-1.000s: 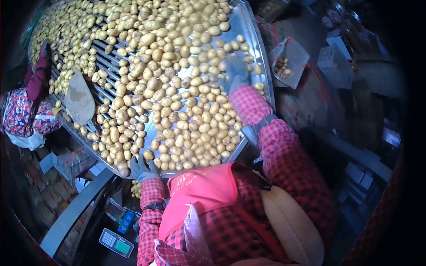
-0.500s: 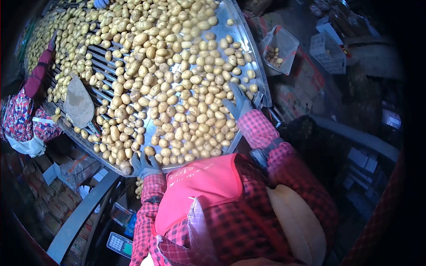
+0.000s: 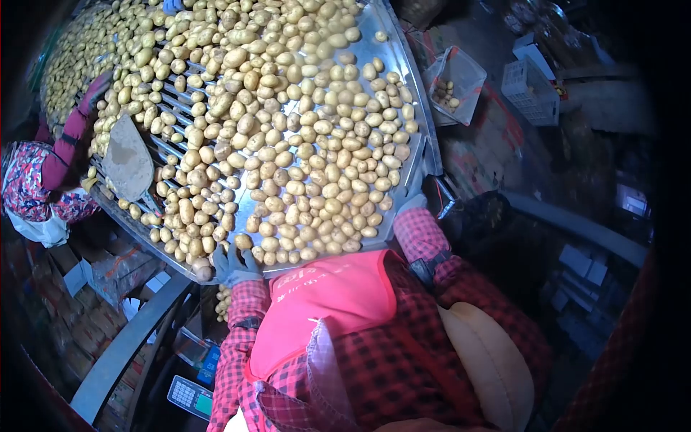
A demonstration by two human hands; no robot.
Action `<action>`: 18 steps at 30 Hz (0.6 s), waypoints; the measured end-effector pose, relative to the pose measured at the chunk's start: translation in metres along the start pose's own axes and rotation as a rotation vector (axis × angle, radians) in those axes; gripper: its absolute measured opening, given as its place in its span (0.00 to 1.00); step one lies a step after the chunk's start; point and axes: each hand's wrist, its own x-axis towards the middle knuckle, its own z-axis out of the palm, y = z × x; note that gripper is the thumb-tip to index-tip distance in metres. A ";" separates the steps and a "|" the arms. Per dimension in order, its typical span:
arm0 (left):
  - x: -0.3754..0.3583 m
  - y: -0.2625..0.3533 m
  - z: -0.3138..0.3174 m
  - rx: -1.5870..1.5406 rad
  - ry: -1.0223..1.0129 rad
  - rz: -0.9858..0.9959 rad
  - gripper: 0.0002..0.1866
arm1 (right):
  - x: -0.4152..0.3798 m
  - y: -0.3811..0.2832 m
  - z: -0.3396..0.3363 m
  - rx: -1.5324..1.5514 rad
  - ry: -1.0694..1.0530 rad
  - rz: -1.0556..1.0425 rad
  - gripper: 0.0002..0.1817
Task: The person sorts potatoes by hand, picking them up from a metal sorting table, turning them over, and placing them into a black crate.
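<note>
Smooth, oval, yellow-brown potatoes [image 3: 330,190] crowd a shiny sheet-metal table [image 3: 372,50] across the upper frame. Lower left of centre, the grey-gloved left hand [image 3: 236,265] lies at its rim, fingers apart; right of centre, the gloved right hand's [image 3: 413,204] fingers can't be made out.

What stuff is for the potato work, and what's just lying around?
Seems part of the job:
- potatoes
- metal table
- left hand
- right hand
- maybe the scoop, though nobody's holding it

Probably just lying about:
- scale
- crate
</note>
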 end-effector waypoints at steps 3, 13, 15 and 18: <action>0.000 0.001 -0.004 -0.011 -0.028 -0.016 0.21 | 0.028 -0.018 -0.029 -0.153 0.022 -0.052 0.37; 0.003 0.002 -0.007 -0.007 -0.061 -0.035 0.21 | 0.170 -0.098 -0.094 -0.496 0.057 -0.162 0.37; 0.003 -0.001 -0.002 -0.017 -0.035 -0.009 0.21 | 0.194 -0.122 -0.104 -0.522 0.045 -0.190 0.38; 0.002 -0.005 0.002 -0.016 -0.006 0.001 0.20 | 0.226 -0.152 -0.116 -0.516 0.052 -0.275 0.40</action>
